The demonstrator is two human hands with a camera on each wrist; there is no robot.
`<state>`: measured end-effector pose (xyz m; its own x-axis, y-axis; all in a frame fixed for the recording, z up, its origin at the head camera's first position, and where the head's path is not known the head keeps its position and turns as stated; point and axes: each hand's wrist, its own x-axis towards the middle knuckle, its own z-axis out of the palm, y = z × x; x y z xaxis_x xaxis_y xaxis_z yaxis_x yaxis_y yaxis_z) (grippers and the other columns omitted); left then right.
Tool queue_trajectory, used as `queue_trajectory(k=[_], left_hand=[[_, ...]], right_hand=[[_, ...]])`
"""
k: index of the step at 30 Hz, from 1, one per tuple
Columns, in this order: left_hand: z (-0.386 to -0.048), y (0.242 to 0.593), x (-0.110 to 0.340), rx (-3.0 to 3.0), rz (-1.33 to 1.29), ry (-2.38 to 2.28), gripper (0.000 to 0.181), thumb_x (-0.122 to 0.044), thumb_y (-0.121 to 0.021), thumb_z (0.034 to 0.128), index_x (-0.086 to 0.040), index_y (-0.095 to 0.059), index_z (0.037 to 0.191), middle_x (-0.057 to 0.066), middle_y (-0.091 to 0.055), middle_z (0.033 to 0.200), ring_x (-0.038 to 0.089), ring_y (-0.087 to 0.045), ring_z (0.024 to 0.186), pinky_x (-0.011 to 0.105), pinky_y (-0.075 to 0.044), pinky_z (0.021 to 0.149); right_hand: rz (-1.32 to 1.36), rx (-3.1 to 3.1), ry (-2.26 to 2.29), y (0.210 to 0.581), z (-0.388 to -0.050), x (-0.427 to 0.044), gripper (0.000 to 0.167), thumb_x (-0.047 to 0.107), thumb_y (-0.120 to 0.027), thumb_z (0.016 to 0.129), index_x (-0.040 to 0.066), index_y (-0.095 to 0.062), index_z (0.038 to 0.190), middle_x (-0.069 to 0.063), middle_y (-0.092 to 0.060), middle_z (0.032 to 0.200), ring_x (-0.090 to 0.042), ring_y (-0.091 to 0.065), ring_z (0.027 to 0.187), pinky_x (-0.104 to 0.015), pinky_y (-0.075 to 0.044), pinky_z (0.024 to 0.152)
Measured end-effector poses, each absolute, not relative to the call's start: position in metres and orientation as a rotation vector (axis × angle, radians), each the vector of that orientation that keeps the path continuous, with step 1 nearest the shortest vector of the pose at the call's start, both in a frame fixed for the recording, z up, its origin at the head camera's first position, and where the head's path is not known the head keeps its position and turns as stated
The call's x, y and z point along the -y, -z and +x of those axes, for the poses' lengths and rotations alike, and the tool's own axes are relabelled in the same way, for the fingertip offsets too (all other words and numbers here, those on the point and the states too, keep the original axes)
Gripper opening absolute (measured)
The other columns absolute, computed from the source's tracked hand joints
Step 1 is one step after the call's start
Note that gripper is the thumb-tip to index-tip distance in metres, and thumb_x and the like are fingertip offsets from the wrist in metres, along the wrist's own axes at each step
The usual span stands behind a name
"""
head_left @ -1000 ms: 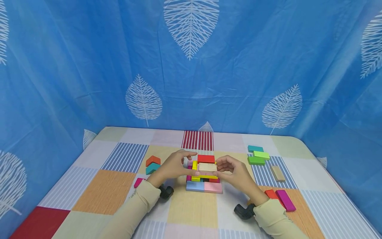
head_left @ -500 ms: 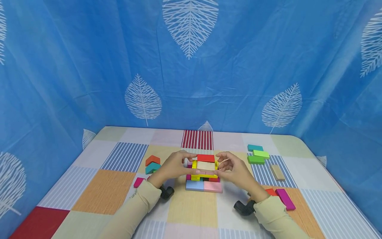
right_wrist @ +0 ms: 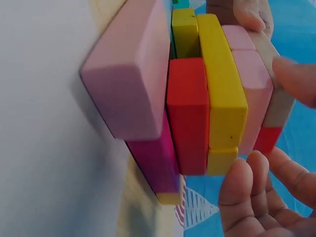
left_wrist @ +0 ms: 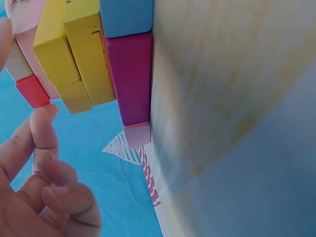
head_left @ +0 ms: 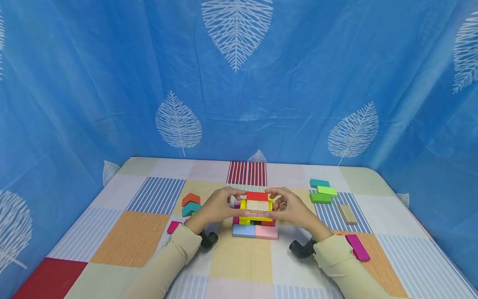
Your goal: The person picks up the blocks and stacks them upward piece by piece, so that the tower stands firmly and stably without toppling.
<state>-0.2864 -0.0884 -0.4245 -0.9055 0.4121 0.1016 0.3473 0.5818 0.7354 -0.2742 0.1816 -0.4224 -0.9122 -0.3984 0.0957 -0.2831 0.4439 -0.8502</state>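
Observation:
A layered stack of coloured wooden blocks stands in the middle of the table. On top lie a plain wood block [head_left: 257, 205] and, behind it, a red block [head_left: 257, 196]. My left hand [head_left: 220, 204] spans this top pair, its thumb at the near side of the plain block and its index fingertip at the red one. From the other side my right hand [head_left: 291, 207] pinches the pair likewise. Beneath are pink blocks [right_wrist: 254, 84], yellow blocks [right_wrist: 224, 84], a lower red block [right_wrist: 187, 108] and a magenta block [left_wrist: 131, 81]. Parts of the lower layers are hidden.
A light blue block [head_left: 244, 231] and a pink block [head_left: 267, 231] lie before the stack. Orange [head_left: 191, 199] and teal [head_left: 191, 208] blocks lie left. To the right are green blocks [head_left: 320, 198], a plain wood block [head_left: 347, 214] and a magenta block [head_left: 357, 248].
The plain block has shifted slightly left and back against the red block. My right hand has moved left, and its index finger now reaches the red block. The left hand is nearly still.

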Motion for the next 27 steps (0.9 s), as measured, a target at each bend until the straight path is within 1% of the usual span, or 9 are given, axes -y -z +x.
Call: queue_trajectory(k=[2,4,9,11,15,18,23,25,27], left_hand=[[-0.286,0.424,0.088,-2.729,0.642,-1.236,0.065,-0.028,-0.095,0.0834,-0.007,-0.072,0.141,0.001,-0.064,0.104,0.021,-0.054,0.093,0.024,-0.052,0.065],[-0.286,0.424,0.088,-2.733,0.640,-1.227,0.066,-0.028,-0.095,0.0835,-0.007,-0.072,0.141,0.001,-0.064,0.105,0.021,-0.054,0.094,0.024,-0.052,0.066],[-0.286,0.425,0.088,-2.726,0.645,-1.222,0.066,-0.026,-0.095,0.0844,-0.008,-0.071,0.143,0.001,-0.063,0.104,0.022,-0.054,0.095,0.025,-0.051,0.066],[-0.287,0.426,0.088,-2.724,0.648,-1.221,0.066,-0.027,-0.095,0.0845,-0.008,-0.071,0.143,0.000,-0.063,0.104,0.022,-0.053,0.095,0.025,-0.051,0.066],[-0.287,0.427,0.088,-2.730,0.647,-1.210,0.067,-0.028,-0.095,0.0838,-0.009,-0.071,0.143,0.000,-0.063,0.104,0.021,-0.053,0.095,0.025,-0.051,0.066],[-0.287,0.428,0.089,-2.731,0.645,-1.202,0.068,-0.028,-0.096,0.0831,-0.009,-0.071,0.143,-0.001,-0.063,0.104,0.021,-0.053,0.096,0.025,-0.052,0.067],[-0.287,0.428,0.089,-2.725,0.651,-1.198,0.067,-0.028,-0.095,0.0833,-0.008,-0.071,0.143,-0.002,-0.062,0.102,0.020,-0.053,0.095,0.025,-0.051,0.067],[-0.287,0.428,0.089,-2.722,0.659,-1.199,0.067,-0.028,-0.095,0.0838,-0.008,-0.071,0.143,-0.002,-0.062,0.102,0.019,-0.053,0.094,0.025,-0.050,0.066],[-0.288,0.428,0.089,-2.720,0.663,-1.201,0.067,-0.028,-0.095,0.0841,-0.007,-0.071,0.143,-0.002,-0.062,0.101,0.019,-0.052,0.093,0.025,-0.048,0.066]], right_hand=[[-0.621,-2.547,1.450,0.420,-0.277,-0.189,0.076,0.011,-0.088,0.089,-0.008,-0.052,0.152,-0.022,-0.060,0.127,-0.024,-0.061,0.094,-0.026,-0.056,0.078],[-0.630,-2.560,1.412,0.417,-0.281,-0.201,0.073,0.012,-0.086,0.091,-0.008,-0.052,0.152,-0.025,-0.061,0.129,-0.025,-0.062,0.097,-0.027,-0.057,0.082],[-0.587,-2.727,1.330,0.411,-0.287,-0.245,0.042,0.006,-0.076,0.100,-0.011,-0.064,0.137,-0.030,-0.067,0.127,-0.028,-0.066,0.102,-0.027,-0.057,0.082],[-0.540,-2.786,1.312,0.411,-0.287,-0.265,0.036,0.005,-0.072,0.102,-0.012,-0.066,0.134,-0.030,-0.068,0.128,-0.029,-0.067,0.103,-0.028,-0.058,0.081],[-0.397,-2.808,1.346,0.416,-0.286,-0.297,0.037,0.005,-0.068,0.105,-0.013,-0.064,0.137,-0.032,-0.066,0.134,-0.029,-0.067,0.106,-0.031,-0.057,0.085],[-0.228,-2.811,1.364,0.422,-0.286,-0.312,0.040,0.008,-0.067,0.106,-0.014,-0.061,0.140,-0.034,-0.062,0.137,-0.030,-0.067,0.106,-0.030,-0.057,0.084],[0.061,-2.848,1.249,0.429,-0.288,-0.322,0.044,0.009,-0.066,0.105,-0.014,-0.059,0.141,-0.037,-0.058,0.137,-0.027,-0.063,0.093,-0.027,-0.056,0.070],[0.119,-2.863,1.184,0.430,-0.290,-0.323,0.044,0.006,-0.068,0.102,-0.014,-0.059,0.140,-0.038,-0.059,0.133,-0.026,-0.061,0.087,-0.028,-0.054,0.066],[0.141,-2.877,1.135,0.430,-0.291,-0.322,0.044,0.004,-0.069,0.100,-0.015,-0.059,0.139,-0.037,-0.060,0.129,-0.025,-0.060,0.085,-0.029,-0.054,0.064]])
